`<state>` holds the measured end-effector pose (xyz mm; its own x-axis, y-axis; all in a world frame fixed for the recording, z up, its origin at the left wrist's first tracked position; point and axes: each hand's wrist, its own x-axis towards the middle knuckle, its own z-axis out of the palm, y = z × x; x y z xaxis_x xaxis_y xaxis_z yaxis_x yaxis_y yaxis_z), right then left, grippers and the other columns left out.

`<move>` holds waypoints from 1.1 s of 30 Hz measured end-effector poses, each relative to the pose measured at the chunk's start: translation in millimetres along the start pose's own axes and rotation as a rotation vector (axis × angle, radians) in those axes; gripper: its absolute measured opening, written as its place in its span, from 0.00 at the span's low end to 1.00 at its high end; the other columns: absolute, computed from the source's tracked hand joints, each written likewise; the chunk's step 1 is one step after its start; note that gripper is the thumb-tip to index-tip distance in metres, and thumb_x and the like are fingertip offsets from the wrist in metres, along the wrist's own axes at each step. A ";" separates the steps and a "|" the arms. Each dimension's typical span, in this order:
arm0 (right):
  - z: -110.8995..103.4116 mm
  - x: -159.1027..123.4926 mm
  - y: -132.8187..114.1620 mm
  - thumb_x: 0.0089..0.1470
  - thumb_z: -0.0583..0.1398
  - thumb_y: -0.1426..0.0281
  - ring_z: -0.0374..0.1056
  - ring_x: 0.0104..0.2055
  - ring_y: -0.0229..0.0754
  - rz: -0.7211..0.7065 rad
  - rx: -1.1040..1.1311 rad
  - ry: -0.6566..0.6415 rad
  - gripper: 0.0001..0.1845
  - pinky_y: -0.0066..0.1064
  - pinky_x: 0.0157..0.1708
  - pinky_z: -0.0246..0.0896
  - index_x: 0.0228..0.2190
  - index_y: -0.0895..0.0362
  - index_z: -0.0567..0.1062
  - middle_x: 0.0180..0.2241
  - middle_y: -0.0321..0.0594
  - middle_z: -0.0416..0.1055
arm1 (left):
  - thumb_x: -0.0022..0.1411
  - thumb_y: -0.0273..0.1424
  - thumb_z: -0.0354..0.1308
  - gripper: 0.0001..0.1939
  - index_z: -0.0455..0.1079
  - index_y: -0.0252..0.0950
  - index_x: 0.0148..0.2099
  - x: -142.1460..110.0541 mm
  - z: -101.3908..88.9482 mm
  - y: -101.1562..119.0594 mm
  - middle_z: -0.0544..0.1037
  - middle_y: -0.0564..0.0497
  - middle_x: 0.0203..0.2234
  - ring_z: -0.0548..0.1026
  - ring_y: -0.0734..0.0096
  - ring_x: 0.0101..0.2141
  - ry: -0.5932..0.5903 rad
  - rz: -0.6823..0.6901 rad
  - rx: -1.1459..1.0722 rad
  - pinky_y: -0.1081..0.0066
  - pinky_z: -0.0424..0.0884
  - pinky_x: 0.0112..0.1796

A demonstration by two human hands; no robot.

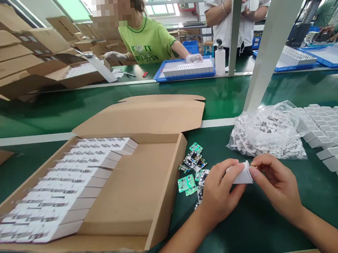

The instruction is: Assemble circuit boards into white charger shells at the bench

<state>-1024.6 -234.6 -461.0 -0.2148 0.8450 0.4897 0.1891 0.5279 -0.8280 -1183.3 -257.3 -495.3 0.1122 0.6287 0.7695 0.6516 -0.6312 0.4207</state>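
Note:
My left hand [222, 190] grips a small white plastic housing [242, 177] between thumb and fingers, tilted above the green table. At the housing's right end, my right hand [279, 186] is closed in a pinch on a tiny metallic-looking piece [254, 166], mostly hidden by the fingertips. Just left of my left hand lies a loose pile of green circuit boards [187, 183] with components on them. Beyond my hands sits a clear plastic bag [269, 131] full of small white and metal parts.
An open cardboard box [143, 170] at left holds rows of white units [66, 187] along its left part. White housings [332, 142] stand in rows at right. A slanted white post [268, 54] rises behind the bag. Across the bench, a person in green [151, 41] reaches over a blue tray [184, 77].

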 end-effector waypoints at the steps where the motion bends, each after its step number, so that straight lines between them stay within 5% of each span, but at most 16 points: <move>1: 0.3 -0.2 0.2 0.58 0.60 0.71 0.67 0.27 0.36 -0.007 -0.015 0.000 0.02 0.24 0.24 0.67 0.31 0.55 0.72 0.26 0.36 0.69 | 0.62 0.24 0.57 0.21 0.62 0.39 0.56 0.2 -0.1 0.4 0.76 0.42 0.42 0.76 0.63 0.41 0.000 -0.001 0.003 0.66 0.75 0.40; 23: -4.2 4.2 -6.9 0.54 0.61 0.74 0.67 0.22 0.33 -0.022 0.022 -0.020 0.03 0.20 0.20 0.63 0.30 0.54 0.73 0.24 0.33 0.71 | 0.60 0.22 0.57 0.23 0.61 0.39 0.57 0.1 -2.0 -0.3 0.74 0.41 0.42 0.75 0.63 0.41 0.035 0.050 0.025 0.66 0.75 0.40; 33: -5.6 6.6 -6.0 0.56 0.60 0.73 0.67 0.24 0.32 -0.002 0.008 -0.111 0.03 0.19 0.24 0.65 0.31 0.54 0.73 0.25 0.32 0.72 | 0.61 0.20 0.55 0.18 0.68 0.36 0.53 -0.3 -1.0 -5.5 0.72 0.43 0.41 0.73 0.67 0.39 0.045 0.160 0.140 0.70 0.75 0.39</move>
<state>-1021.8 -231.7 -451.3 -0.3205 0.8288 0.4586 0.1810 0.5288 -0.8292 -1187.7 -254.5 -497.3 0.1908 0.5026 0.8432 0.7265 -0.6500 0.2230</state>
